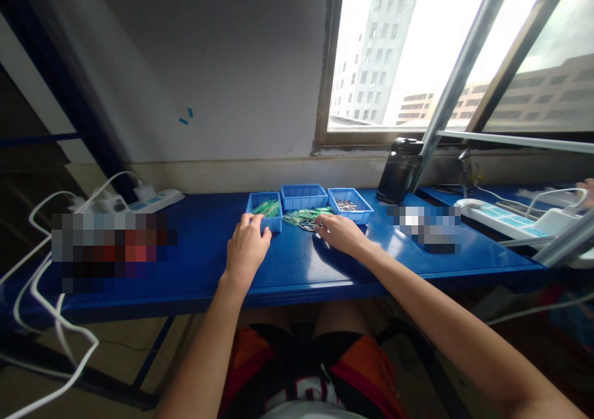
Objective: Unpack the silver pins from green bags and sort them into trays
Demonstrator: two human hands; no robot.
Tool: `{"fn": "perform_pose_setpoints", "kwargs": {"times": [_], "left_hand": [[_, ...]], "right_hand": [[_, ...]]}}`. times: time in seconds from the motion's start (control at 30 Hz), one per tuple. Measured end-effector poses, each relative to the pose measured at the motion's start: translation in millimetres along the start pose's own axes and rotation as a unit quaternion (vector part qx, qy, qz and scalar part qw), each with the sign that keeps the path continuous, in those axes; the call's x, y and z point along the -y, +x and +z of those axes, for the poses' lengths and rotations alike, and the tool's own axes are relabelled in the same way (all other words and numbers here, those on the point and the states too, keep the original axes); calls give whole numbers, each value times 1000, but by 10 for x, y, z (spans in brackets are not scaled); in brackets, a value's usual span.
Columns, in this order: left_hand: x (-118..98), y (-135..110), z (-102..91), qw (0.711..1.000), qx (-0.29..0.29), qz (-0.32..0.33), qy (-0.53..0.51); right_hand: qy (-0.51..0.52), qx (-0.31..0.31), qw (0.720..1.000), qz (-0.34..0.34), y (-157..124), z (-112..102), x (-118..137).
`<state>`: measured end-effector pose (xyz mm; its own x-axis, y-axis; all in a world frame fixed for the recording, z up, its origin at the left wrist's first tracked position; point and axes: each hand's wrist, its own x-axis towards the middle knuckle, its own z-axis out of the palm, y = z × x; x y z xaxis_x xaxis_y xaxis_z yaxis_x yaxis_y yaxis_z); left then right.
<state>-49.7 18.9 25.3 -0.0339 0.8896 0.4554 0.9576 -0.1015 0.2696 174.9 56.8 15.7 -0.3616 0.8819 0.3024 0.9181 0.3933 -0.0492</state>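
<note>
Three small blue trays stand in a row at the back of the blue table point(297, 270). The left tray point(262, 211) holds green packets, the middle tray point(304, 195) looks bare, and the right tray point(350, 203) holds small metal parts. A heap of green packets point(304, 218) lies on the table in front of the middle tray. My left hand point(247, 247) rests by the left tray with its fingers curled on the front rim. My right hand point(341, 233) lies palm down, its fingertips at the edge of the packet heap; what they pinch is too small to tell.
A black jug-like container point(399, 170) stands right of the trays under the window. White power strips lie at the left point(143, 200) and right point(501, 219), with white cables looping off the left end. Another person's fingertips point(587, 190) show at the far right.
</note>
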Motion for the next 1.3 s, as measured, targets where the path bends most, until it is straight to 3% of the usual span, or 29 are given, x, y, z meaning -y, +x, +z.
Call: {"fn": "perform_pose_setpoints", "kwargs": {"times": [0.33,0.57,0.8,1.13,1.3], "left_hand": [[74,2,72,998,-20,51,-7],[-76,-189,91,995,-66,48,-55],[-193,-277,174,967,104,152,-177],[-200,-294,183,967,115,166,-154],[-167,-282,164,955,129,155,-216]], "right_hand": [[-12,-21,1000,-8,21,-50,-3],[-89,17,996,-14,372,-94,106],[-101,60,993,0,684,19,123],[-114,55,992,-27,663,-42,157],[-116,54,992,-22,689,-26,149]]}}
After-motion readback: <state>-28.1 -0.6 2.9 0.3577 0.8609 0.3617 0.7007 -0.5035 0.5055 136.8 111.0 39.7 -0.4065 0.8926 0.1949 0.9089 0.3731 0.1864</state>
